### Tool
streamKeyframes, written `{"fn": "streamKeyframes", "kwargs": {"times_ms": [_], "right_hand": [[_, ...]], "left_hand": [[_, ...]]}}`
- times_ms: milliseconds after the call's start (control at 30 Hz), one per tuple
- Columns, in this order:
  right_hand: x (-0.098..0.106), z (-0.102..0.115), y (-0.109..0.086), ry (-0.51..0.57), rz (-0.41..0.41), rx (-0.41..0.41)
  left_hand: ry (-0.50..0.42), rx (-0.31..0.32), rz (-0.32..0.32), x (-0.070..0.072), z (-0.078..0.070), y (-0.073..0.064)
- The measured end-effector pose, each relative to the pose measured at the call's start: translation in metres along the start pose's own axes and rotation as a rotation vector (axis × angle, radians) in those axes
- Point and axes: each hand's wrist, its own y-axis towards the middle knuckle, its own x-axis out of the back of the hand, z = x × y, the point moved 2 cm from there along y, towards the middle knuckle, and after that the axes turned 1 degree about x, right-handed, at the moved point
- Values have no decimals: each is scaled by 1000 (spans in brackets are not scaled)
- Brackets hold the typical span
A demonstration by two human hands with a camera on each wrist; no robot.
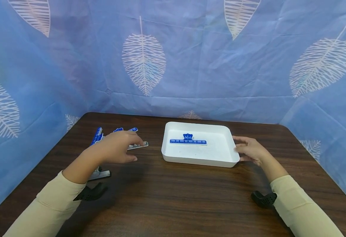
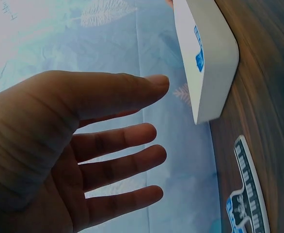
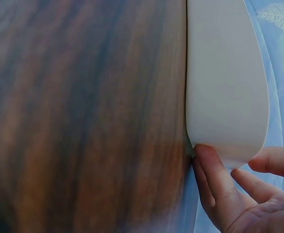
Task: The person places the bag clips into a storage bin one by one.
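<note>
White tray [image 1: 201, 161], one blue piano-key clip [image 1: 187, 142] lying inside it, is touched at its right end by the extended fingers of the right hand [image 1: 250, 150], likely to steady it. Left hand [image 1: 115, 148], fingers spread and holding nothing, is near more piano-key clips [image 2: 250, 187] left of the tray, presumably set there for that hand's easy reach

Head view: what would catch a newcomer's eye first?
Probably the white tray just right of centre, with one blue keyboard-patterned piece inside and the right hand at its right end. Farther left, the left hand hovers over similar pieces on the dark table.
</note>
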Motion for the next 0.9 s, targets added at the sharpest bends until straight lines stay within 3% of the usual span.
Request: {"fn": "streamKeyframes", "kwargs": {"times_ms": [333, 600, 900], "right_hand": [[-1, -2, 3, -14, -12, 4], [-2, 0, 1, -11, -5, 4], [0, 0, -1, -12, -1, 9]], "left_hand": [[-10, 52, -17, 0, 22, -30], [-63, 137, -10, -1, 36, -47], [-120, 253, 47, -8, 56, -61]]}}
